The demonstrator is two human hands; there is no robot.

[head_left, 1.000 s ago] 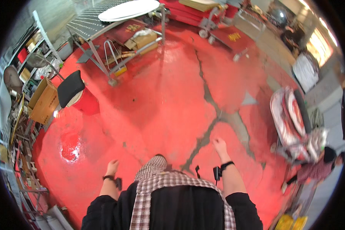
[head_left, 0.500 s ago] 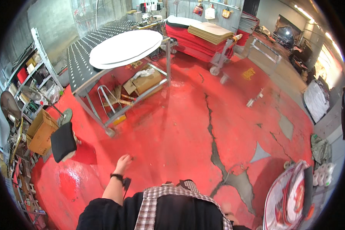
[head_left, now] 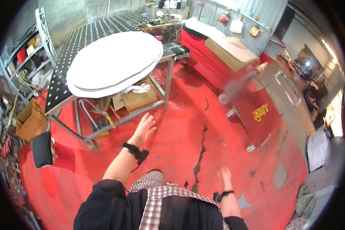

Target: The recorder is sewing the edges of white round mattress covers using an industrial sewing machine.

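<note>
My left hand reaches forward, fingers apart and empty, over the red floor near the front leg of a perforated metal table. Stacked white round discs lie on that table. My right hand hangs lower at my side, blurred, with nothing in it. Both wrists wear black bands.
Cardboard boxes with white gloves sit under the table. A red cart stacked with red sheets and brown boards stands ahead right. A crack runs along the red floor. Shelves and a black chair are on the left.
The view has swung toward the table, which is now much closer. My left hand has stretched forward toward it, and my right hand has come back into view at my side.
</note>
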